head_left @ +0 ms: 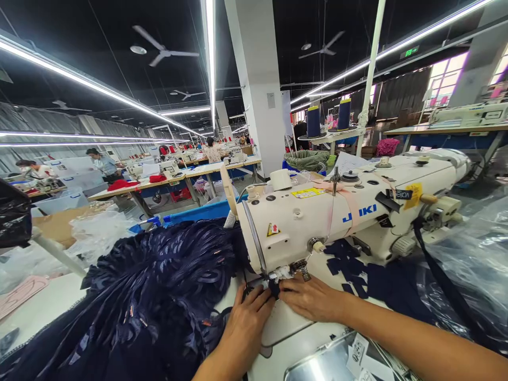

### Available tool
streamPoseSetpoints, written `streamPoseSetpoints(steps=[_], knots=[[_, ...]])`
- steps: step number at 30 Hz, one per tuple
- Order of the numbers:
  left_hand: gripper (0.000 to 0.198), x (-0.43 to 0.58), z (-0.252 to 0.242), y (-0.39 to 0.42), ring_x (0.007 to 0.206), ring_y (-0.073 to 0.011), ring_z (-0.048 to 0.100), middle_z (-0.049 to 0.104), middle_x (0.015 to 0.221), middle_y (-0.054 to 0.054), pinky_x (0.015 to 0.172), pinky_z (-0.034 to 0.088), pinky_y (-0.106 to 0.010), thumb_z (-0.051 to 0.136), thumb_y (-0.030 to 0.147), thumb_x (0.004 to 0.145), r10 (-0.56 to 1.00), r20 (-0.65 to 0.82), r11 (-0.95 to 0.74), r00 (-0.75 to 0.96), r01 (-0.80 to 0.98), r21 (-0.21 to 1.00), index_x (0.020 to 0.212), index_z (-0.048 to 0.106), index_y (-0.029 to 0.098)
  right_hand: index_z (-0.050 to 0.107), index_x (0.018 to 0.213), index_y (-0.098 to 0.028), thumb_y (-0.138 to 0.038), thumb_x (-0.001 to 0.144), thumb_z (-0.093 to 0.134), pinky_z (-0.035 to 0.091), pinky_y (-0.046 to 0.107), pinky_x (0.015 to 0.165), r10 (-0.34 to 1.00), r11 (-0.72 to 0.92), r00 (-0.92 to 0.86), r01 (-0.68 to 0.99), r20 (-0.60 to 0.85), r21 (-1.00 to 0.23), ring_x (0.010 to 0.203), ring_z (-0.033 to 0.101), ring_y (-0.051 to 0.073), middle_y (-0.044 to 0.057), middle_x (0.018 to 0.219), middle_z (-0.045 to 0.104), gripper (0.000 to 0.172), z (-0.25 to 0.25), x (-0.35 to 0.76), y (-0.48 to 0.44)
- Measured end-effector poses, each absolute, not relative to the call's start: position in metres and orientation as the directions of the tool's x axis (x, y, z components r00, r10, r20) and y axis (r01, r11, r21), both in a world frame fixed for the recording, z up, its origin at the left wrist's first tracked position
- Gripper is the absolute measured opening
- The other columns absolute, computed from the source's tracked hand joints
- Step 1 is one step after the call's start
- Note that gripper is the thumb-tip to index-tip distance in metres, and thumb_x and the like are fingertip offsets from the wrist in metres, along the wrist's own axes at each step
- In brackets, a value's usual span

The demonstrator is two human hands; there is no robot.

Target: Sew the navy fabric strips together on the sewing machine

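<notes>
— under the head of the white sewing machine (293,222), where exactly was the small dark cloth (273,289)?

— it lay between the two hands. the left hand (246,321) was loosely open, its fingers resting flat; the right hand (311,298) had bent fingers at the cloth, but whether they pinched it, one could not tell.

— and how much was done?

— this piece seemed half-way. flat, straight-cut navy pieces (349,264) lay loose on the right, probably left to do. the heap of navy fabric (159,259), soft, ruffled, slightly shiny, was perhaps finished, though this was not certain.

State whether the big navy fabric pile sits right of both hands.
No, the navy fabric pile lies left of the left hand and right hand.
</notes>
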State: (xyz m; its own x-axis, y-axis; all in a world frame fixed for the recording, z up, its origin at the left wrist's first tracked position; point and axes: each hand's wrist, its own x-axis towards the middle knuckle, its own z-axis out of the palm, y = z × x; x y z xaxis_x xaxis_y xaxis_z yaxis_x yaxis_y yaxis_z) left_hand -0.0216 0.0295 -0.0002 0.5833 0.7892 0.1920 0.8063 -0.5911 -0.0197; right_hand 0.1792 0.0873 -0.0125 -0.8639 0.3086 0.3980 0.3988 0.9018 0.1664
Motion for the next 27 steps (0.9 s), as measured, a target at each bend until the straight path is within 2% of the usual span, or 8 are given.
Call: streamPoseSetpoints(steps=[8, 15, 21, 24, 27], knots=[[0.048, -0.018, 0.004, 0.031, 0.114, -0.0269, 0.045, 0.055, 0.118, -0.008, 0.097, 0.026, -0.059, 0.04, -0.001, 0.071, 0.812, 0.17, -0.575, 0.559, 0.816, 0.064, 0.112, 0.053, 0.02, 0.06, 0.089, -0.015, -0.011, 0.079, 0.046, 0.045, 0.027, 0.065, 0.31, 0.902, -0.855, 0.402, 0.416, 0.155, 0.074, 0.056, 0.017, 0.005, 0.092, 0.061, 0.018, -0.006, 0.178, 0.085], [0.045, -0.017, 0.011, 0.037, 0.114, -0.0261, 0.044, 0.056, 0.118, -0.006, 0.098, 0.022, -0.059, 0.043, -0.002, 0.072, 0.864, 0.097, -0.502, 0.494, 0.857, 0.116, 0.108, 0.056, 0.022, 0.06, 0.097, -0.015, -0.017, 0.081, 0.046, 0.046, 0.03, 0.069, 0.344, 0.899, -0.825, 0.427, 0.447, 0.097, 0.081, 0.058, 0.019, 0.007, 0.1, 0.061, 0.021, -0.013, 0.176, 0.087], [0.047, -0.019, 0.016, 0.044, 0.113, -0.025, 0.045, 0.057, 0.116, -0.006, 0.097, 0.022, -0.057, 0.043, -0.004, 0.068, 0.862, 0.114, -0.505, 0.494, 0.857, 0.105, 0.105, 0.058, 0.022, 0.059, 0.104, -0.017, -0.019, 0.079, 0.049, 0.044, 0.032, 0.079, 0.402, 0.904, -0.813, 0.425, 0.421, -0.042, 0.09, 0.057, 0.02, 0.008, 0.106, 0.06, 0.027, -0.015, 0.181, 0.091], [0.05, -0.021, 0.014, 0.05, 0.112, -0.0239, 0.046, 0.06, 0.111, -0.004, 0.097, 0.023, -0.057, 0.041, -0.005, 0.065, 0.851, 0.153, -0.518, 0.502, 0.85, 0.096, 0.104, 0.058, 0.022, 0.061, 0.098, -0.018, -0.02, 0.078, 0.049, 0.045, 0.032, 0.079, 0.466, 0.881, -0.779, 0.451, 0.419, -0.142, 0.086, 0.059, 0.02, 0.007, 0.096, 0.064, 0.024, -0.02, 0.179, 0.1], [0.048, -0.019, 0.011, 0.053, 0.106, -0.0224, 0.05, 0.063, 0.106, -0.005, 0.097, 0.025, -0.056, 0.041, -0.004, 0.064, 0.843, 0.201, -0.522, 0.499, 0.849, 0.08, 0.102, 0.059, 0.02, 0.064, 0.088, -0.016, -0.015, 0.079, 0.044, 0.047, 0.031, 0.074, 0.614, 0.788, -0.668, 0.549, 0.421, -0.278, 0.078, 0.06, 0.019, 0.006, 0.082, 0.066, 0.022, -0.029, 0.17, 0.115]])
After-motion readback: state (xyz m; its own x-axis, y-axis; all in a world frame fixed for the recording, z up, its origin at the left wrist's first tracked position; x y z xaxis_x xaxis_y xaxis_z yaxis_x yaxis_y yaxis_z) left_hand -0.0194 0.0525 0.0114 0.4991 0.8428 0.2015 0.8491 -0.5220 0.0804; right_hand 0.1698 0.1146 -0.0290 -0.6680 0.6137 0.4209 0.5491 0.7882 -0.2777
